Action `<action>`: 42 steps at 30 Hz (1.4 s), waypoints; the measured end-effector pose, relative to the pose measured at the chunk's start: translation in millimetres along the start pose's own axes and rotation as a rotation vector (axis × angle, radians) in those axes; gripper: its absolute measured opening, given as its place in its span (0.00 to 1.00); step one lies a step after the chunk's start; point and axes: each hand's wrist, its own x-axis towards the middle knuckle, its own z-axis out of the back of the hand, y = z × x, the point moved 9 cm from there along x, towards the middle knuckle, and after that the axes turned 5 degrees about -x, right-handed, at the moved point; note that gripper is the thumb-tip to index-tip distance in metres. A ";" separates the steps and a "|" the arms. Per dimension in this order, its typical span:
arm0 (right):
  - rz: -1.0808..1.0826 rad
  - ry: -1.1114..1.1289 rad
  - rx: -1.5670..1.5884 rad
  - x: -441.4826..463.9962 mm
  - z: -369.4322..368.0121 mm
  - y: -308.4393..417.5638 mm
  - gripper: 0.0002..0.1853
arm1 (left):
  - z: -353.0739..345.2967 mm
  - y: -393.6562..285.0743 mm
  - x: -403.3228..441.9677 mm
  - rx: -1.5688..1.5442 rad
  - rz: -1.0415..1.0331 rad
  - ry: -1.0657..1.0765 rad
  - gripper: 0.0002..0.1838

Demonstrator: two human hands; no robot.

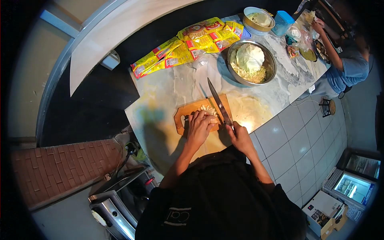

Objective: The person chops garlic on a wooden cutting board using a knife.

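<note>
My right hand (241, 138) is closed round the handle of a long knife (218, 101), whose blade points away from me over the right side of the wooden cutting board (185, 111). On the board, my left hand (200, 127) has its fingers bent over a pale piece of food (213, 120), pressing it down. Pale chopped strips (207, 109) lie just beyond those fingers. What kind of food it is, I cannot make out. Behind the board stands a steel bowl (272, 72) holding a whole cabbage (250, 57) on top of pale chopped pieces.
Yellow and red food packets (176, 54) lie along the table's back edge. A second bowl (258, 30) and a blue container (283, 22) stand at the far end. Another person (348, 66) works at the right end of the marble table (164, 86), handling items there.
</note>
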 end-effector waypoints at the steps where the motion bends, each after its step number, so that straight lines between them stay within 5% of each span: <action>1: 0.000 -0.002 -0.001 -0.6 0.0 -0.1 0.14 | -0.5 0.1 0.4 0.000 -0.002 -0.001 0.14; 13: 0.001 -0.032 0.059 -1.9 -3.3 -3.1 0.13 | 3.4 -2.8 0.1 -0.057 -0.055 0.011 0.11; 20: 0.011 -0.010 0.044 -4.2 -18.3 3.1 0.13 | 62.1 37.9 0.2 -0.416 0.259 -0.250 0.10; 22: 0.021 0.024 0.010 -4.9 -30.8 6.7 0.13 | 59.6 72.6 -1.2 -0.746 0.273 -0.311 0.10; 25: 0.149 0.028 -0.012 -3.9 -52.4 19.2 0.12 | 71.3 93.8 -2.5 -0.828 0.271 -0.375 0.09; 42: 0.120 -0.042 -0.182 0.9 -54.5 22.3 0.15 | 40.4 93.5 7.4 -0.737 0.427 -0.196 0.11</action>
